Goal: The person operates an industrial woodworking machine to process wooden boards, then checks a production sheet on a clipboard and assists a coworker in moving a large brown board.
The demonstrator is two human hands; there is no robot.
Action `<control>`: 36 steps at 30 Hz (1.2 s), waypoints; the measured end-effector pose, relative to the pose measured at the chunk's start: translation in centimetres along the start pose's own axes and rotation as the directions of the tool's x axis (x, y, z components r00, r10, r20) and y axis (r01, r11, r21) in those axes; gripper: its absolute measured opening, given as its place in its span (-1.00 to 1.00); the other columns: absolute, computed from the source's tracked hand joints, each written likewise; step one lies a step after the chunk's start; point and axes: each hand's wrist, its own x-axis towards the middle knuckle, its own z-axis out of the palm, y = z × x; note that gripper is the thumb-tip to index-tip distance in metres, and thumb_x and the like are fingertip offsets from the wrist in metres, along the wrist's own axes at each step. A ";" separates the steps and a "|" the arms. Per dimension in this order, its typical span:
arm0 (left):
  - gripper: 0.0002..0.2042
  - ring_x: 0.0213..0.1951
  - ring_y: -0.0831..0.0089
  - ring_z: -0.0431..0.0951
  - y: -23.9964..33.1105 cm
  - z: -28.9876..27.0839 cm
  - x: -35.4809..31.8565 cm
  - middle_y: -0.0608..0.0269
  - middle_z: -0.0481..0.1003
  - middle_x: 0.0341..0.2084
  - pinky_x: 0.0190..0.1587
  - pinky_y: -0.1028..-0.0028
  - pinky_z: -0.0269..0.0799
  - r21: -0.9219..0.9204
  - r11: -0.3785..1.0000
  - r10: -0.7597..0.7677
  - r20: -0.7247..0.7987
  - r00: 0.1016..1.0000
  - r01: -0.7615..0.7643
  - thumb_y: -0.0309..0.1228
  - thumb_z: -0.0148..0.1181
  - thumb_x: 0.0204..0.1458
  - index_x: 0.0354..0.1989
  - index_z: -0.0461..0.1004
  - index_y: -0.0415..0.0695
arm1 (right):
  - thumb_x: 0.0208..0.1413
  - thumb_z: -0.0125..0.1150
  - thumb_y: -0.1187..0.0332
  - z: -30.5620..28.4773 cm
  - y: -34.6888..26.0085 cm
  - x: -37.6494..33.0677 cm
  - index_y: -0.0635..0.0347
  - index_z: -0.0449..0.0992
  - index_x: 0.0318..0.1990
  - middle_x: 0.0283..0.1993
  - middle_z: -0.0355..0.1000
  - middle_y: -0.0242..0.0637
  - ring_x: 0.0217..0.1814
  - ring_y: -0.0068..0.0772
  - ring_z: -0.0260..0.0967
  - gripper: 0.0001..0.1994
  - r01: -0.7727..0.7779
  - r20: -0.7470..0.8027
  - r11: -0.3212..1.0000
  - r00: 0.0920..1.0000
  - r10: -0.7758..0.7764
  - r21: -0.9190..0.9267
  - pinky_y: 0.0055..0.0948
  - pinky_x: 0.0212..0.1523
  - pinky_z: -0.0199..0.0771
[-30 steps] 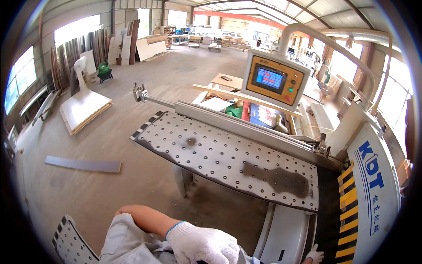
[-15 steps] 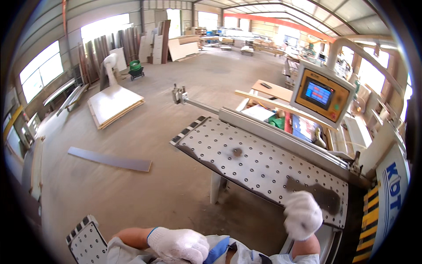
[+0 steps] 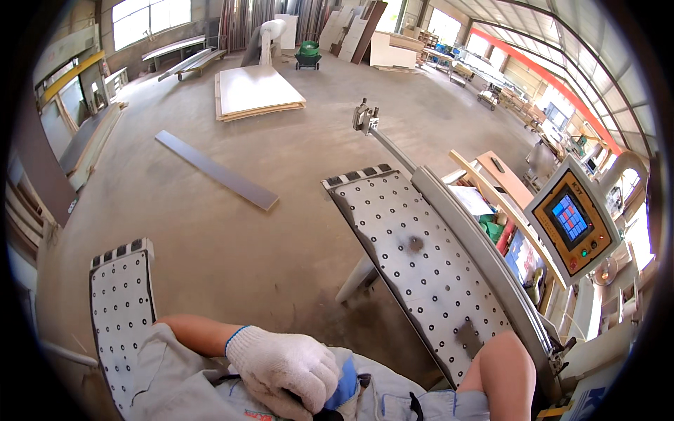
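My left hand (image 3: 291, 372), in a white knitted glove with a blue cuff edge, is held in front of my grey jacket (image 3: 386, 393). Its fingers are curled down, and what they hold, if anything, is hidden; a small dark thing (image 3: 327, 415) shows just below them. Of my right side only the bent bare arm (image 3: 502, 368) is in view, over the near end of a perforated machine table (image 3: 421, 270); the hand itself is out of sight. A second perforated table (image 3: 123, 309) stands at my left, beside my left elbow.
Along the right table runs a metal guide rail (image 3: 470, 238), with a control panel (image 3: 572, 217) beyond it. A long narrow grey board (image 3: 217, 170) lies on the floor ahead. Farther off are stacked white sheets (image 3: 260, 91) and a green wheeled bin (image 3: 307, 55).
My view has swung left, bringing the left table more into sight. My right hand, earlier raised over the right table, has gone out of the picture; my left hand stays at the jacket.
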 end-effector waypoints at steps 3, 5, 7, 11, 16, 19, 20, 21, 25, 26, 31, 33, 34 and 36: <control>-0.87 -0.30 0.02 0.58 -1.3 0.1 0.7 0.17 0.54 -0.32 -0.24 0.09 0.43 -0.026 1.000 0.012 -0.001 1.000 -0.012 -0.45 0.39 0.32 -0.25 0.55 -0.12 | 0.18 0.38 0.39 -0.6 -0.2 -0.6 0.17 0.67 -0.34 -0.35 0.61 -0.18 -0.36 -0.16 0.58 -0.92 0.040 -0.030 0.999 0.999 -0.040 -0.007 -0.16 -0.30 0.61; -0.86 -0.30 0.01 0.58 -2.2 0.1 1.3 0.16 0.53 -0.34 -0.24 0.09 0.42 -0.047 0.999 0.014 0.021 1.000 -0.013 -0.45 0.39 0.32 -0.27 0.54 -0.13 | 0.21 0.38 0.37 -1.0 -0.2 -1.2 0.16 0.67 -0.35 -0.36 0.60 -0.18 -0.38 -0.17 0.57 -0.89 0.061 -0.049 0.998 0.997 -0.061 -0.011 -0.18 -0.33 0.60; -0.85 -0.31 0.00 0.57 -3.0 0.2 1.5 0.16 0.53 -0.35 -0.25 0.09 0.42 -0.060 0.998 0.007 0.026 1.000 -0.005 -0.46 0.39 0.32 -0.28 0.52 -0.14 | 0.23 0.39 0.35 -1.6 -0.1 -1.6 0.16 0.68 -0.36 -0.38 0.60 -0.18 -0.40 -0.18 0.56 -0.87 0.078 -0.063 0.997 0.995 -0.078 -0.006 -0.21 -0.36 0.59; -0.85 -0.31 0.00 0.56 -3.6 0.7 0.4 0.16 0.51 -0.38 -0.25 0.09 0.43 -0.137 0.988 -0.071 -0.020 0.997 0.068 -0.52 0.38 0.29 -0.31 0.51 -0.15 | 0.28 0.39 0.32 -2.7 0.0 -2.2 0.16 0.68 -0.38 -0.40 0.59 -0.17 -0.44 -0.20 0.54 -0.81 0.118 -0.093 0.993 0.989 -0.119 -0.011 -0.25 -0.42 0.56; -0.85 -0.28 0.02 0.59 -3.2 0.3 -1.9 0.18 0.57 -0.37 -0.23 0.11 0.48 -0.143 0.964 -0.247 -0.166 0.955 0.225 -0.59 0.42 0.18 -0.35 0.54 -0.13 | 0.28 0.36 0.32 -4.1 2.0 -3.5 0.16 0.67 -0.42 -0.45 0.57 -0.22 -0.48 -0.28 0.53 -0.79 0.231 -0.121 0.971 0.968 -0.221 0.069 -0.34 -0.47 0.56; -0.88 -0.33 0.07 0.61 -6.0 -1.2 -0.8 0.19 0.62 -0.40 -0.29 0.14 0.51 0.034 0.905 -0.398 -0.287 0.871 0.425 -0.57 0.45 0.11 -0.36 0.61 -0.08 | 0.14 0.24 0.46 -5.8 3.3 -4.9 0.18 0.63 -0.47 -0.50 0.54 -0.36 -0.50 -0.47 0.56 -0.86 0.248 -0.132 0.961 0.964 -0.232 0.124 -0.47 -0.43 0.62; -0.88 -0.34 0.09 0.61 -7.1 -1.1 -0.3 0.23 0.62 -0.41 -0.31 0.15 0.49 0.040 0.933 -0.332 -0.294 0.896 0.359 -0.57 0.46 0.07 -0.35 0.61 -0.07 | 0.09 0.21 0.51 -5.8 3.0 -6.1 0.19 0.61 -0.48 -0.52 0.54 -0.41 -0.50 -0.53 0.57 -0.86 0.202 -0.172 0.969 0.969 -0.177 0.139 -0.51 -0.41 0.64; -0.86 -0.36 0.11 0.62 -7.8 -0.8 -0.3 0.26 0.62 -0.41 -0.32 0.16 0.48 0.045 0.953 -0.270 -0.319 0.908 0.300 -0.57 0.46 0.04 -0.34 0.61 -0.05 | 0.05 0.17 0.55 -5.4 2.5 -7.2 0.20 0.60 -0.50 -0.54 0.53 -0.45 -0.51 -0.60 0.58 -0.86 0.159 -0.223 0.973 0.967 -0.120 0.166 -0.55 -0.40 0.65; -0.78 -0.43 0.16 0.59 -9.2 2.0 -1.5 0.32 0.58 -0.41 -0.36 0.18 0.44 0.198 0.932 -0.184 -0.466 0.866 0.305 -0.60 0.47 -0.07 -0.31 0.60 -0.02 | 0.10 0.21 0.48 -5.1 0.3 -9.0 0.05 0.61 -0.48 -0.55 0.50 -0.60 -0.50 -0.69 0.56 -0.86 0.026 -0.256 0.994 0.967 0.003 0.108 -0.56 -0.37 0.62; -0.77 -0.42 0.15 0.59 -10.7 1.9 -2.0 0.32 0.59 -0.39 -0.35 0.19 0.44 0.142 0.949 -0.194 -0.441 0.876 0.282 -0.60 0.49 -0.08 -0.32 0.59 0.00 | 0.12 0.22 0.46 -5.6 0.0 -9.9 0.02 0.61 -0.47 -0.55 0.50 -0.63 -0.50 -0.71 0.56 -0.85 -0.003 -0.236 0.990 0.971 0.036 0.138 -0.57 -0.36 0.62; -0.80 -0.41 0.15 0.61 -12.2 1.0 -0.3 0.32 0.60 -0.40 -0.35 0.18 0.45 0.025 0.956 -0.263 -0.382 0.886 0.294 -0.61 0.49 -0.05 -0.33 0.61 -0.04 | 0.15 0.28 0.45 -8.2 -7.8 -14.1 -0.10 0.56 -0.52 -0.55 0.50 -0.73 -0.48 -0.77 0.56 -0.79 -0.162 -0.469 0.962 0.882 0.040 -0.222 -0.65 -0.32 0.54; -0.81 -0.41 0.16 0.62 -12.3 0.6 -0.9 0.32 0.60 -0.41 -0.35 0.18 0.46 -0.128 0.965 -0.256 -0.285 0.924 0.228 -0.61 0.49 -0.04 -0.33 0.62 -0.06 | 0.15 0.30 0.47 -8.9 -7.5 -14.6 -0.05 0.58 -0.51 -0.53 0.51 -0.70 -0.49 -0.75 0.55 -0.80 -0.187 -0.418 0.977 0.899 0.128 -0.103 -0.63 -0.33 0.56; -0.83 -0.40 0.16 0.64 -11.8 -0.4 -0.5 0.31 0.59 -0.43 -0.36 0.20 0.45 -0.191 0.959 -0.247 -0.215 0.945 0.207 -0.59 0.53 -0.03 -0.36 0.62 -0.08 | 0.14 0.31 0.49 -8.8 -6.3 -14.2 -0.01 0.59 -0.50 -0.52 0.52 -0.66 -0.50 -0.72 0.55 -0.81 -0.202 -0.388 0.979 0.905 0.176 -0.026 -0.60 -0.34 0.58; -0.82 -0.44 0.16 0.62 -10.9 -1.1 -0.5 0.24 0.59 -0.43 -0.41 0.22 0.43 -0.308 0.943 -0.198 -0.218 0.956 0.125 -0.58 0.57 -0.02 -0.40 0.61 -0.10 | 0.13 0.35 0.54 -6.0 0.3 -12.8 0.12 0.66 -0.44 -0.48 0.57 -0.48 -0.51 -0.62 0.54 -0.88 -0.218 -0.255 0.941 0.924 0.284 0.259 -0.50 -0.38 0.66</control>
